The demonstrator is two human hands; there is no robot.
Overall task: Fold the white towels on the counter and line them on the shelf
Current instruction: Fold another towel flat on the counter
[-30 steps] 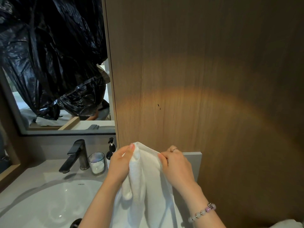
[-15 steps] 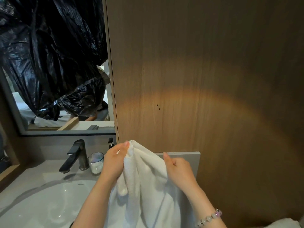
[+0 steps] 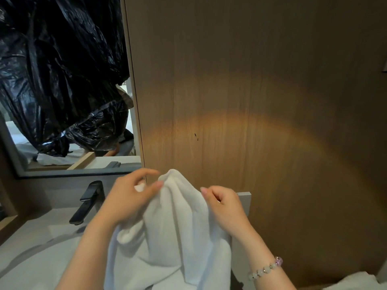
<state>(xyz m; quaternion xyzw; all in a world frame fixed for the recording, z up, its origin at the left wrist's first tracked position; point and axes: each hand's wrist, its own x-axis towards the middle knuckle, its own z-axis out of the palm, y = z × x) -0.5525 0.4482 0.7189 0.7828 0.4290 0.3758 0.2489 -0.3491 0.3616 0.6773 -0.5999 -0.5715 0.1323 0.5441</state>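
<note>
A white towel (image 3: 173, 231) hangs bunched in front of me above the counter, its top rising to a peak between my hands. My left hand (image 3: 129, 197) pinches the towel's upper left edge between thumb and fingers. At the upper right edge, my right hand (image 3: 225, 206) grips the cloth with curled fingers; a bead bracelet sits on that wrist. The towel's lower part drops out of the frame. Another white towel (image 3: 356, 282) shows at the bottom right corner. No shelf is visible.
A wood-grain panel (image 3: 251, 101) fills the view straight ahead. A dark faucet (image 3: 88, 203) stands at the left over a white sink (image 3: 31, 260). A mirror (image 3: 62, 91) above it reflects black plastic sheeting. A grey backsplash edge (image 3: 244, 200) lies behind my right hand.
My left hand shifted its hold along the towel's top edge and now pinches it with fingers more extended. The towel's peak moved slightly right. The glass by the faucet is now hidden behind my left hand.
</note>
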